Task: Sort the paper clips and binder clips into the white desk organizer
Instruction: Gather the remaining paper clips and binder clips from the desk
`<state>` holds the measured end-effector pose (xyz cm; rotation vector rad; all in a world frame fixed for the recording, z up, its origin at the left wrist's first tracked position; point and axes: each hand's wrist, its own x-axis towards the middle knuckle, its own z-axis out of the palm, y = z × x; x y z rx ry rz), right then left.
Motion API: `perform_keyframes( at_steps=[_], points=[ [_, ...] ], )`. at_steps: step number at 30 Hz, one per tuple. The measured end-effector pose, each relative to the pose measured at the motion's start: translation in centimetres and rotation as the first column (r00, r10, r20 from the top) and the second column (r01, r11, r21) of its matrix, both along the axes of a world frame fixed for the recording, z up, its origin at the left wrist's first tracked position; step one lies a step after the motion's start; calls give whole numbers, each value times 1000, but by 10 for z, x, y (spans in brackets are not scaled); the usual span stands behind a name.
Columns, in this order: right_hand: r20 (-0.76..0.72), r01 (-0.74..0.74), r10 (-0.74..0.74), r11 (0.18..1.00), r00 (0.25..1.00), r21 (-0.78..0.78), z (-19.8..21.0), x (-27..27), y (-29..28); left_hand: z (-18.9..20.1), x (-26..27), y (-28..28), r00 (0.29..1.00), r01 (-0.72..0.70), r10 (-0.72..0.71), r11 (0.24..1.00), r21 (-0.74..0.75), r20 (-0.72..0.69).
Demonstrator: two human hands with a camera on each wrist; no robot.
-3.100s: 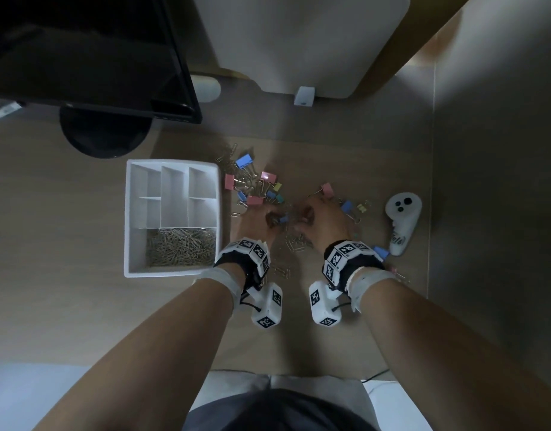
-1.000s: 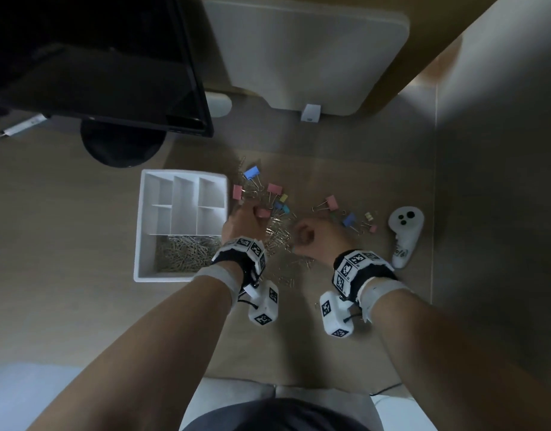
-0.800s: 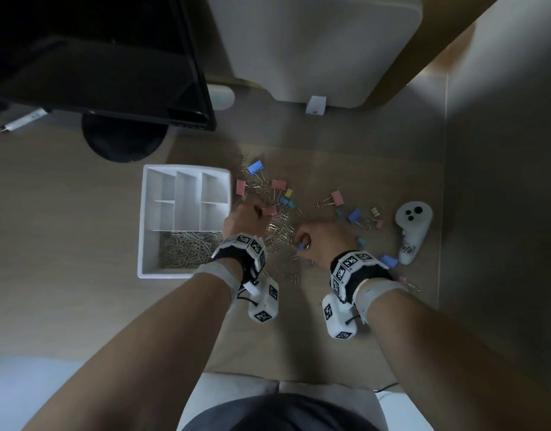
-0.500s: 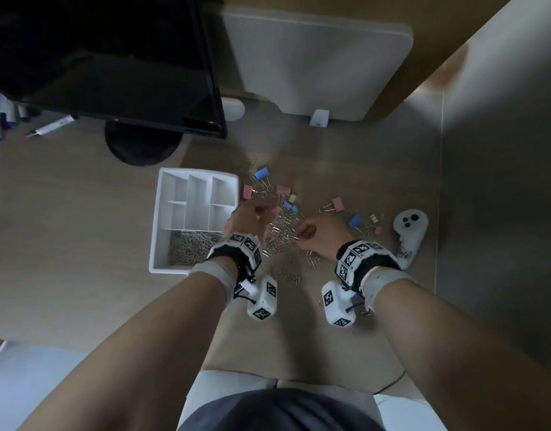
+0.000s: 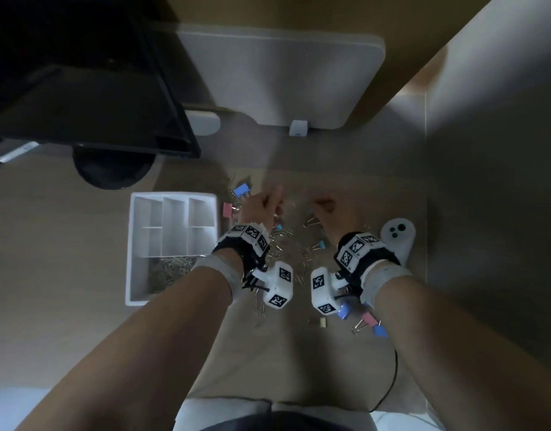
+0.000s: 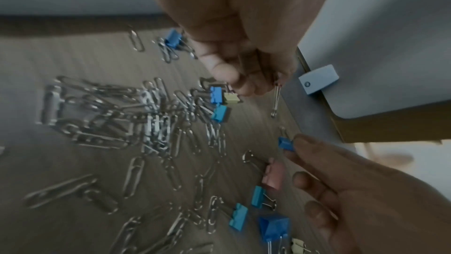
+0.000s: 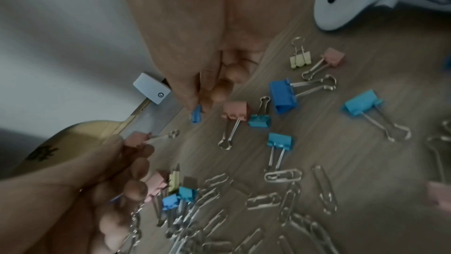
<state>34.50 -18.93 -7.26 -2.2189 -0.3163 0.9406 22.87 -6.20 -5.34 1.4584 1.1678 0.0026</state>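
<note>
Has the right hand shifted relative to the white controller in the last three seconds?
Yes. The right hand moved farther up the desk, past the white controller's top.

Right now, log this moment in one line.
left hand: pinches pink binder clip | right hand: pinches blue binder clip | organizer: holds paper clips

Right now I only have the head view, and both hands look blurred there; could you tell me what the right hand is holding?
Observer: The right hand pinches a small blue binder clip at its fingertips.
Operator: Thank you. And the left hand?
Observer: The left hand holds a pink binder clip, with its wire handles pointing outward.
Operator: Is anything loose on the desk just past the right fingertips?
Observer: Yes, a second pink binder clip lies there, with a teal binder clip right beside it.
</note>
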Motion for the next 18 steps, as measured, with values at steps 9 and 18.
perform_keyframes(
  at_steps=[9, 18],
  points=[
    [221, -189, 211, 975, 952, -118, 17, -10, 14, -3, -9, 19, 976, 39, 12, 973, 226, -219],
    [155, -514, 565, 813, 810, -274, 4, -55, 38, 4, -48, 34, 893, 347, -228, 898, 271, -388]
  ],
)
